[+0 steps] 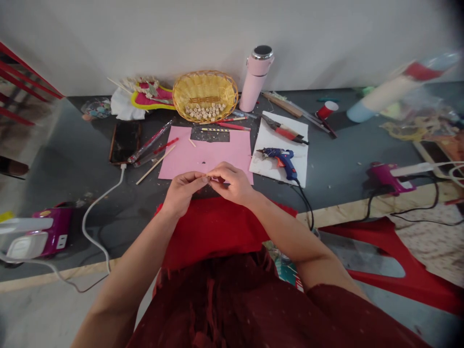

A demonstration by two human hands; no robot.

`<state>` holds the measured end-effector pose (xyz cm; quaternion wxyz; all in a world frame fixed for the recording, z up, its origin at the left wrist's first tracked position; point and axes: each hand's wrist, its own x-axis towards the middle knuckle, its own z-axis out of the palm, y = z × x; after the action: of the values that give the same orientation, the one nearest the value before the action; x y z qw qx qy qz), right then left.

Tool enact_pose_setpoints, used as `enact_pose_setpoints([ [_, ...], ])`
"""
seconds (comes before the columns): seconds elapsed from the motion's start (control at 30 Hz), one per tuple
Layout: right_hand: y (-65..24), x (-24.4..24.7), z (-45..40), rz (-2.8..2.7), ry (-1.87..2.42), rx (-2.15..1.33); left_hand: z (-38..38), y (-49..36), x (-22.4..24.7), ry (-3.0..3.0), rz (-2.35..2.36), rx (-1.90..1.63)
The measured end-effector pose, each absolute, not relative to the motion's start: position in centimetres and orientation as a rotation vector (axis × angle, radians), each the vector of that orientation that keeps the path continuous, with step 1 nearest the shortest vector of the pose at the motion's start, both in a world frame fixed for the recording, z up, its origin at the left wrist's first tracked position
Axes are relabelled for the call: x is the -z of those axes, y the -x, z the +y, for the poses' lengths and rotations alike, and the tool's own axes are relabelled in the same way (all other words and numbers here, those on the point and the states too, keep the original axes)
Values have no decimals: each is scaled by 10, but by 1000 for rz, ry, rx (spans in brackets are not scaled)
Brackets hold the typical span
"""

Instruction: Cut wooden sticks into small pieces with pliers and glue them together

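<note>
Both hands (208, 182) pinch something tiny, hidden between the fingertips (207, 179).

Soft, even light is filling the room, leaving only faint shadows on the dark table (54, 159). The centre is showing sharp, while the wide lens is bending the table's edges and darkening the picture's corners. Near the table's right edge, a glue bottle (398, 87) is smearing into blur.

Sitting on bench: one basket (205, 92) at 12 o'clock, one flask (256, 79) at 1, one blue glue gun (283, 160), two paper sheets.
</note>
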<state>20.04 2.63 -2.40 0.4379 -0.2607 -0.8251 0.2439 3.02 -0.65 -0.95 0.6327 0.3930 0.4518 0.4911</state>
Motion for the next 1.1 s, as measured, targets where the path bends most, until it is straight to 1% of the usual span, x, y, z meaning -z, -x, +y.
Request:
enact_pose_setpoints([
  [0.2, -200, 21, 25, -2032, 640, -704, -8, -30, 7, -785, 936, -1107],
  [0.4, -201, 17, 26, -1977, 639, -692, -9, -32, 7, -783, 855, -1008],
  [0.57, -201, 18, 26, -1979, 643, -672, -7, -31, 7, -787, 911, -1106],
  [0.73, -202, 18, 28, -1984, 651, -649, -7, -29, 7, -814, 901, -1046],
  [1.1, -201, 17, 27, -1992, 646, -671, -7, -28, 10, -873, 954, -1050],
])
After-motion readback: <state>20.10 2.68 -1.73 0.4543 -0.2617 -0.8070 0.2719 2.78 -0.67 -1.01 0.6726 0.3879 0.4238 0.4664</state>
